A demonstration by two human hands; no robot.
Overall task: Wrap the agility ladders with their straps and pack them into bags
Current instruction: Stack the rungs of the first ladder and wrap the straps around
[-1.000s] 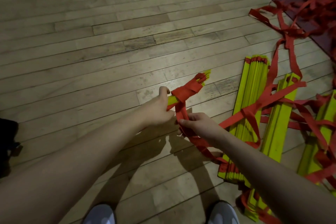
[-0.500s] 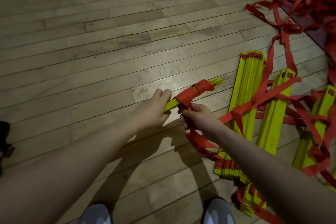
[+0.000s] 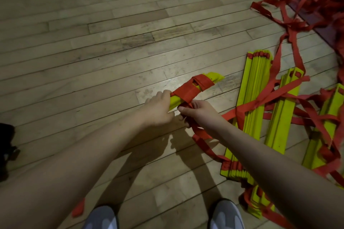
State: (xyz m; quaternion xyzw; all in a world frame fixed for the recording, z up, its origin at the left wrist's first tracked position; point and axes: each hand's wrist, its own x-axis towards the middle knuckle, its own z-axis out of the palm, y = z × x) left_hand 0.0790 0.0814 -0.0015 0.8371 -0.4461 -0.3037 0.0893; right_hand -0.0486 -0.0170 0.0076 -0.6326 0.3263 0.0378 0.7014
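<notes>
Head view, looking down at a wooden floor. The left hand grips the near end of a bundle of yellow ladder rungs, held above the floor's middle. A red strap is wound several turns round the bundle. The right hand pinches the strap just beside the left hand; the strap trails down to the floor. Toward the floor's right edge lie more stacks of yellow rungs, crossed by loose red straps that tangle toward the far right corner. Two grey shoes show at the near edge.
</notes>
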